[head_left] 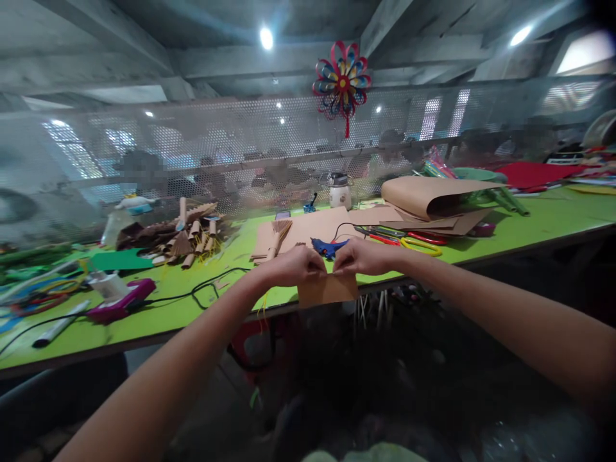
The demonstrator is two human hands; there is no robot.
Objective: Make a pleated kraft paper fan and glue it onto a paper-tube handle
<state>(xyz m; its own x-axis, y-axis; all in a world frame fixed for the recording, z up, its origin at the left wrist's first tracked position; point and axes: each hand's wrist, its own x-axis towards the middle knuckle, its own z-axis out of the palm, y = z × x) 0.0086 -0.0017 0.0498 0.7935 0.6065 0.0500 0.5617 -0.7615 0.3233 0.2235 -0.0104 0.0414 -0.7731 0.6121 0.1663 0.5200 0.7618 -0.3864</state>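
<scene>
Both hands pinch the upper edge of a small piece of brown paper (pixel 328 292), which hangs down at the table's front edge. My left hand (pixel 299 264) is closed on it near its left part, my right hand (pixel 359 256) near its right part. Their fingertips almost meet. Just behind them lies a blue glue gun (pixel 328 246), partly hidden by the right hand. A fanned brown paper tassel (pixel 278 236) rests beyond my left hand on a stack of brown paper sheets (pixel 312 226).
Scissors with yellow handles (pixel 421 246) lie right of the hands, before curled brown paper (pixel 433 192). Left are a pile of rolled paper pieces (pixel 190 237), a magenta power strip (pixel 122 303) and a black cable (pixel 180 296). A bottle (pixel 341 192) stands at the mesh partition (pixel 269 154).
</scene>
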